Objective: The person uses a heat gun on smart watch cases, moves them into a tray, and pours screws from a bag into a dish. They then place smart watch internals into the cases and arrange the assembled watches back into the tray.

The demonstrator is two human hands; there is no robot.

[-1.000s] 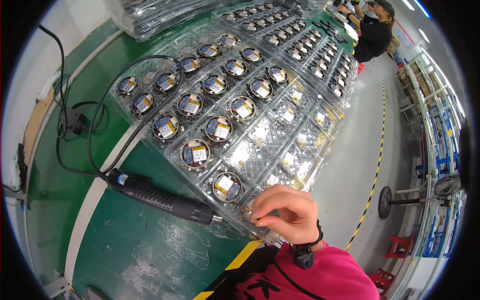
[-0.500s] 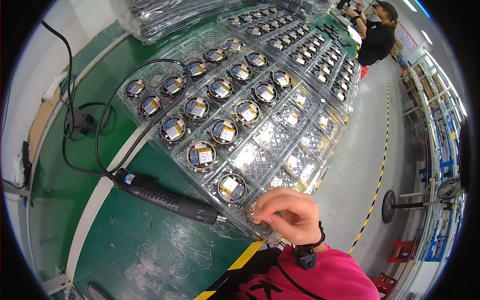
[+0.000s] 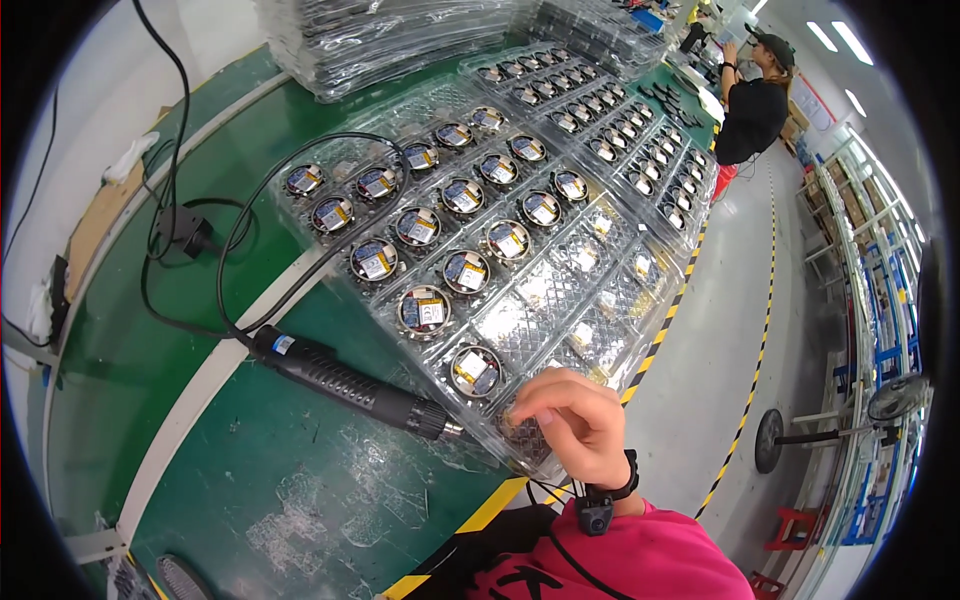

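Note:
My right hand point(image 3: 575, 425) is closed in a pinch over the near corner of a clear plastic tray point(image 3: 545, 335). Whatever its fingertips may hold is too small or hidden to make out. Just beyond the fingers sits a round electronic unit point(image 3: 476, 371) with a white-and-yellow label and blue circuit board. Several more such round units point(image 3: 423, 312) fill the tray's left pockets. A black electric screwdriver point(image 3: 350, 385) lies on the green bench, its tip beside the tray edge, left of my hand. My left hand is out of view.
The screwdriver's black cable point(image 3: 222, 265) loops across the bench and over the tray. A second filled tray point(image 3: 610, 125) lies farther off, with stacked plastic trays point(image 3: 385, 45) behind. A co-worker point(image 3: 755, 105) stands at the bench's far end. Shelving point(image 3: 870, 270) lines the right side.
The view has shifted, so the bench and trays appear slightly lower and the left-side things farther right. My right hand stays pinched over the same tray corner. The screwdriver still lies beside the tray.

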